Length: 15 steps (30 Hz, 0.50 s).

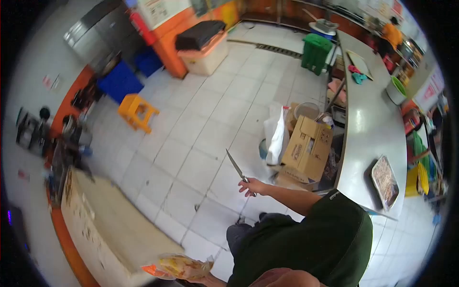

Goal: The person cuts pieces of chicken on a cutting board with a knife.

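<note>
My right hand [251, 187] is closed around the handle of a kitchen knife [234, 163]. Its blade points forward and slightly left, above the tiled floor. Low in the view, my left hand [200, 275] grips a clear plastic bag [174, 265] with orange print and yellowish contents I cannot identify. The bag is beside the near end of a long cream-coloured chest or counter [119, 220]. Part of the left hand is hidden by the bag and the frame's lower edge.
To the right runs a steel counter [370, 129] bearing a foil tray [385, 182] of food. A cardboard box [308, 148] and a white bag [277, 138] stand beside it. An orange stool [137, 112] is at left. A person in orange [391, 36] is far back.
</note>
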### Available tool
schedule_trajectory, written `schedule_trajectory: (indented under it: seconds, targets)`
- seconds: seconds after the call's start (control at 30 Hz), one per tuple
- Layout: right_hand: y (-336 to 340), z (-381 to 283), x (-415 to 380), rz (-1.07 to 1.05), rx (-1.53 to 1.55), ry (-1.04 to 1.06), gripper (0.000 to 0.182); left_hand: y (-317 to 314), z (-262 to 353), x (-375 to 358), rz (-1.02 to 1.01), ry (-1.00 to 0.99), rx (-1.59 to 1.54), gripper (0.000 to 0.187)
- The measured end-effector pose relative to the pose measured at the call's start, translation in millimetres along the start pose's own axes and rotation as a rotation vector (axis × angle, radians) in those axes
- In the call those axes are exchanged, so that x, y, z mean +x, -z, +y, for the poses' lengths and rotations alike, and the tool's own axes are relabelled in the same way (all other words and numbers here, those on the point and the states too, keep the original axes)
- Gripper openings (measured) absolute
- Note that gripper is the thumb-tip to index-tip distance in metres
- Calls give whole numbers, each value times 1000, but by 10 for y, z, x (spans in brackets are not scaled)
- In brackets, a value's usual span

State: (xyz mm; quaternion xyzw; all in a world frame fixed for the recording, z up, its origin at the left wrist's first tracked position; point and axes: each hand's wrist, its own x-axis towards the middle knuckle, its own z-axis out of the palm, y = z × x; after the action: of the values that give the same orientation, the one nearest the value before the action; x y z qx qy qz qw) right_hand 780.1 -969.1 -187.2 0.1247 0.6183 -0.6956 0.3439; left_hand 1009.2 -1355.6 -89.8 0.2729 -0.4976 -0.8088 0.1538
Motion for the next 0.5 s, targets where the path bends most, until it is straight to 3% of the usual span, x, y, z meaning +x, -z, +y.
schedule_trajectory:
  seconds: [0.27, 0.5]
  targets:
    - [851, -516, 698, 379, 257, 58, 43, -1626, -56, 2848, -379, 107, 110, 54]
    - [1120, -929, 707, 822, 495, 93, 41, -3495, -170, 4424, -649, 181, 145, 56]
